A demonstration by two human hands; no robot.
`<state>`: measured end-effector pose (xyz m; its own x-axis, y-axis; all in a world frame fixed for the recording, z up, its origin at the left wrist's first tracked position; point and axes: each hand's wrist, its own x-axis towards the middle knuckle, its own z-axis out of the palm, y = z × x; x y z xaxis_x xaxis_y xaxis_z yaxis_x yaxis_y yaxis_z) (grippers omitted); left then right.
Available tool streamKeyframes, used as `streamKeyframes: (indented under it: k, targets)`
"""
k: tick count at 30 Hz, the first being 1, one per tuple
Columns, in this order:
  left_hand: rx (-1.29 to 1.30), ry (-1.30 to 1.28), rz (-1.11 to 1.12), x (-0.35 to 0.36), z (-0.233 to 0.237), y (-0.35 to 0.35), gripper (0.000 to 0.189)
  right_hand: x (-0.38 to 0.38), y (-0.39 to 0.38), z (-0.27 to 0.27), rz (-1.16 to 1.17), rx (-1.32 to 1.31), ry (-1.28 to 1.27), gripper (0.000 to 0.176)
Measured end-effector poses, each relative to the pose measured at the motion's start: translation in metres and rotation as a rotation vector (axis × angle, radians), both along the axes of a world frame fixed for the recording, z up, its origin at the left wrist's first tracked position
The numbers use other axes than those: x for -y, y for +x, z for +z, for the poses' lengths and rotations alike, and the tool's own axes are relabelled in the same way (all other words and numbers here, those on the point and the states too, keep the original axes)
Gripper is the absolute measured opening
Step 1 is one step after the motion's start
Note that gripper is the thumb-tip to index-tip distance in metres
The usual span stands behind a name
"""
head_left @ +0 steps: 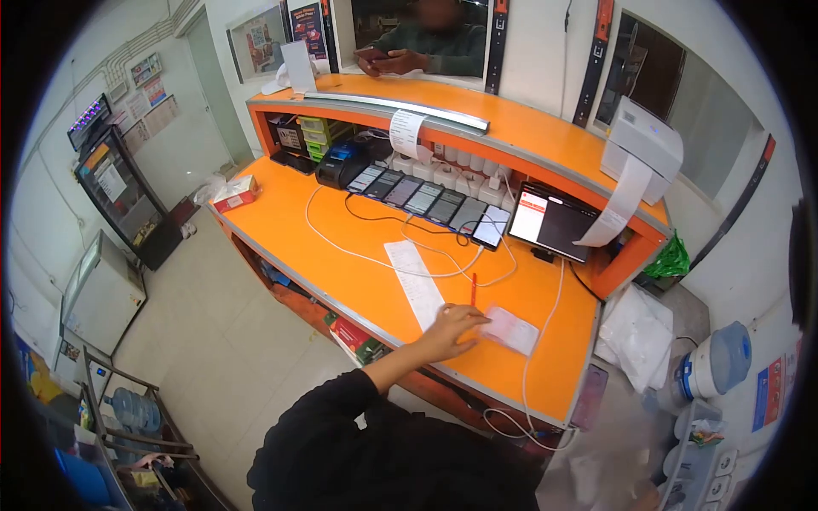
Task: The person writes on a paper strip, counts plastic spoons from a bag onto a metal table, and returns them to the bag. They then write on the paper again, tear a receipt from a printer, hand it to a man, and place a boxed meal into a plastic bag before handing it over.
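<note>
My left hand (453, 333) reaches across the orange counter (341, 234) from a black sleeve. Its fingers are apart and bent a little, with nothing between them. The fingertips are right at the left edge of a flat pink-and-white rectangular pad (509, 330). Beneath the wrist side of the hand lies the lower end of a long printed paper slip (414, 277). Just beyond the fingers is a thin red pen-like stick (474, 289). My right hand is out of view.
Several phones (423, 198) stand in a row, with cables looping over the counter. A black receipt printer (343, 163) is at their left, a monitor (550, 223) at their right. A white printer (643, 145) sits on the upper shelf. Behind the window a person (443, 51) holds a phone.
</note>
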<state>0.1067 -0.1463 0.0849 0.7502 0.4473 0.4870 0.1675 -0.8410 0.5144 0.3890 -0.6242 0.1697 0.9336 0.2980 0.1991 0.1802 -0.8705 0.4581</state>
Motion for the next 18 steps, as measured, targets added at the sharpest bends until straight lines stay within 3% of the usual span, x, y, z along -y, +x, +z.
streamKeyframes:
  k: [2, 5, 7, 9, 10, 11, 12, 13, 18]
  targets:
    - [0.0, 0.022, 0.095, -0.036, -0.002, -0.041, 0.045, -0.028, -0.011, 0.001, -0.076, 0.046, -0.097, 0.069]
    - [-0.012, 0.079, 0.295, -0.092, -0.01, -0.111, 0.045, -0.068, 0.001, -0.044, 0.501, 0.176, 0.74, 0.027]
    - [0.044, 0.057, 0.429, -0.13, -0.021, -0.16, 0.045, -0.14, -0.002, -0.079, 0.678, 0.163, 0.653, 0.033]
    - [0.028, 0.094, 0.599, -0.167, -0.042, -0.207, 0.046, -0.265, -0.084, -0.053, 0.827, -0.198, 0.885, 0.027]
    - [0.002, 0.111, 0.635, -0.185, -0.053, -0.231, 0.046, -0.312, -0.116, -0.057, 0.919, -0.311, 0.88, 0.029]
    - [-0.023, 0.127, 0.669, -0.201, -0.062, -0.25, 0.046, -0.351, -0.135, -0.099, 1.071, -0.391, 0.893, 0.032]
    - [-0.05, 0.131, 0.666, -0.21, -0.066, -0.265, 0.046, -0.39, -0.173, -0.091, 1.213, -0.545, 0.82, 0.034]
    - [-0.073, 0.145, 0.668, -0.218, -0.063, -0.279, 0.046, -0.415, -0.194, -0.121, 1.219, -0.601, 0.821, 0.037]
    - [-0.091, 0.158, 0.68, -0.242, -0.076, -0.298, 0.05, -0.47, -0.256, -0.153, 1.185, -0.466, 0.789, 0.052]
